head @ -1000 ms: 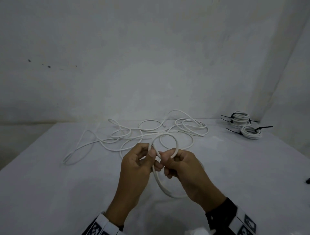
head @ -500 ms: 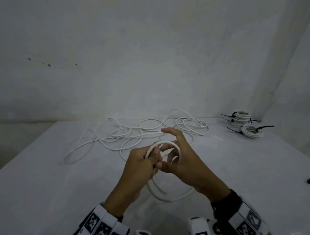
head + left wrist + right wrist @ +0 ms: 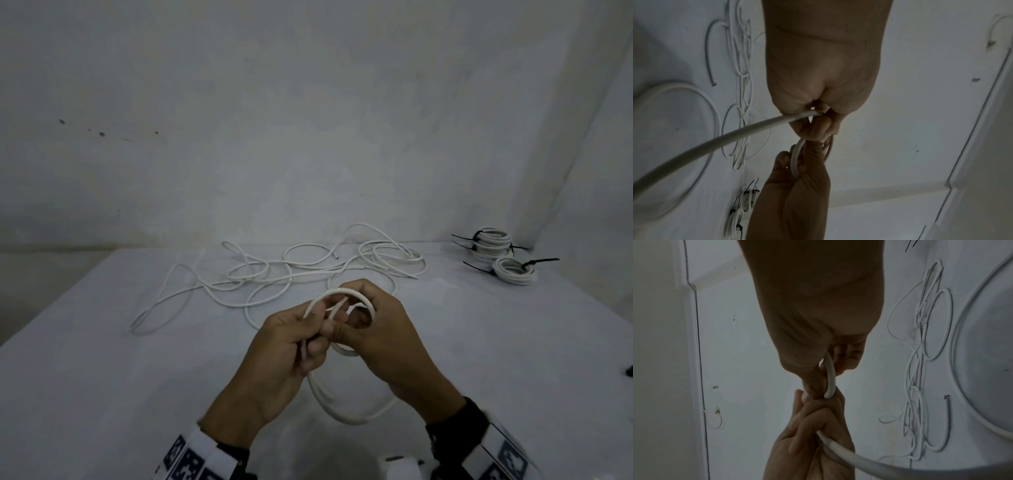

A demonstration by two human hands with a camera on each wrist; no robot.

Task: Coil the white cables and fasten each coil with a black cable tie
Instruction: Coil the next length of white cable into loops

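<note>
Your left hand [image 3: 291, 346] and right hand [image 3: 383, 332] meet above the table [image 3: 102, 394], fingers curled and pinching the white cable [image 3: 342, 293] where its small loop crosses; a larger loop hangs below them. Exactly which fingertips press it is hard to tell. Beyond, loose cable [image 3: 274, 274] sprawls across the table. Far right, 2 or more tied coils [image 3: 513, 270] sit with black cable ties [image 3: 541, 262].
</note>
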